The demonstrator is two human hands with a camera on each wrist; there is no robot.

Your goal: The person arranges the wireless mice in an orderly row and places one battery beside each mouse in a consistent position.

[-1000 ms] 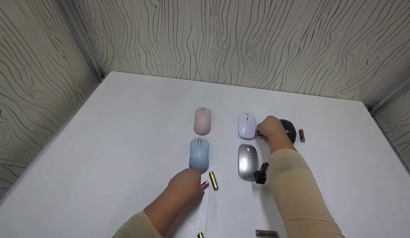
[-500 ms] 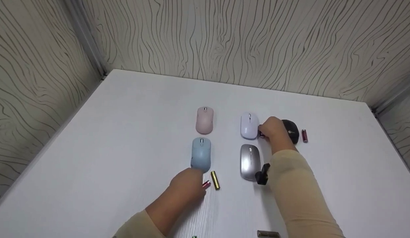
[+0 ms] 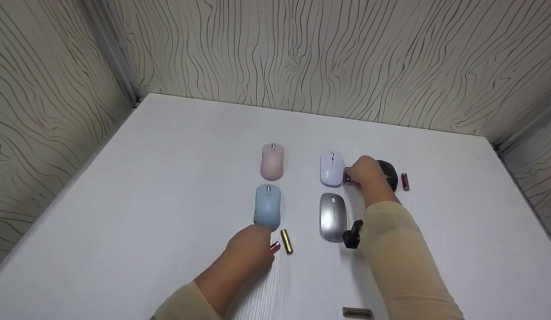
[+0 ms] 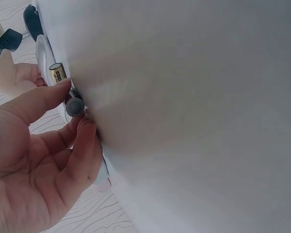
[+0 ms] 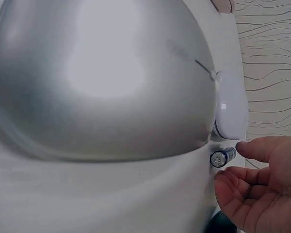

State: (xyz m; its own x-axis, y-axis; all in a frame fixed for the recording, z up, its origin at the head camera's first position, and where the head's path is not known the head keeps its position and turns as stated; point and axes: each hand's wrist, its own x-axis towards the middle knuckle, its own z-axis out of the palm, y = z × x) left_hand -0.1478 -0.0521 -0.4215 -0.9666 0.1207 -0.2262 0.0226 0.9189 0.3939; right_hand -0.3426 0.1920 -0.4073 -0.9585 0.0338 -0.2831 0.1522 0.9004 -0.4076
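Left hand (image 3: 251,249): pinches red battery (image 3: 275,247), well off far edge of counter (image 3: 204,133). Right hand (image 3: 364,171): pinches second battery (image 5: 224,157) beside lavender mouse (image 3: 332,170), nearer far right corner.

White table (image 3: 169,178), straight-edged. Behind the table stands a pale back panel (image 3: 293,53) with dark wood-grain lines; a matching left panel (image 3: 40,98) and right panel (image 3: 540,171) flank the table, with a grey upright (image 3: 109,49) near its far-left corner.

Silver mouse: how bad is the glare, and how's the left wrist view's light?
Right wrist view: broad white glare washes out the middle of the silver mouse; head view: a bright patch on its body; left wrist view: no harsh glare, the table greyish, a soft shadow beside the left hand.
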